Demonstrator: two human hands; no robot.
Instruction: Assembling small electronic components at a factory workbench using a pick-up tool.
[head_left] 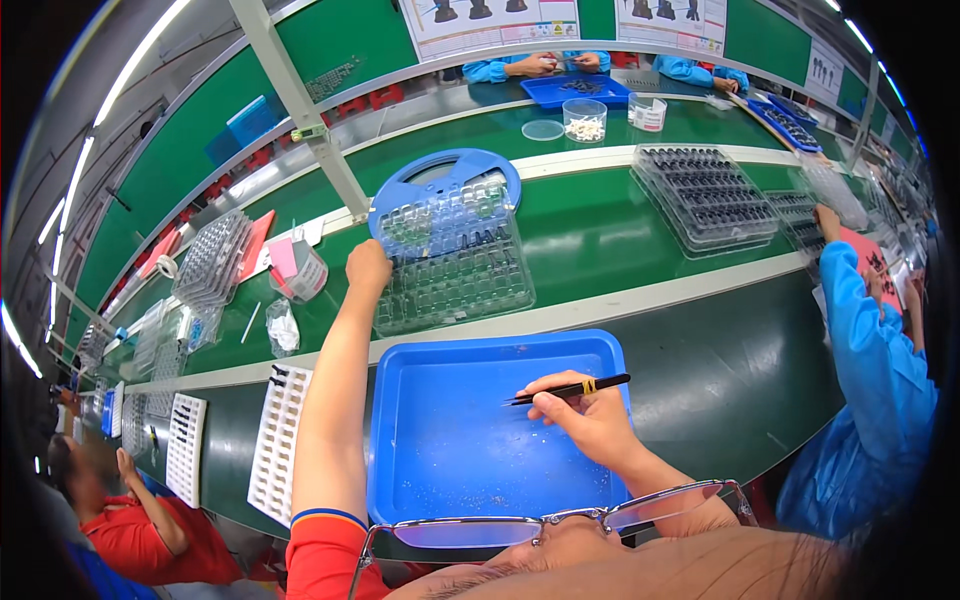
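My left hand (370, 266) reaches out to the left edge of a clear plastic blister tray (455, 285), its fingers closed at that edge. A few black parts (482, 238) sit in the tray's upper rows. Behind the tray, and partly covered by it, lies a round blue reel (400, 190). In my right hand (585, 415) is a pair of black tweezers (608, 383) with a yellow band around it. The tips point left, above a shallow blue tray (450, 420) with small specks on its bottom.
Left of my forearm stands a white slotted rack (272, 440) with some black parts at its top. Stacked clear trays of black parts (700, 195) are at the right, near a co-worker's blue sleeve (860, 340). A metal post (310, 120) rises behind the reel.
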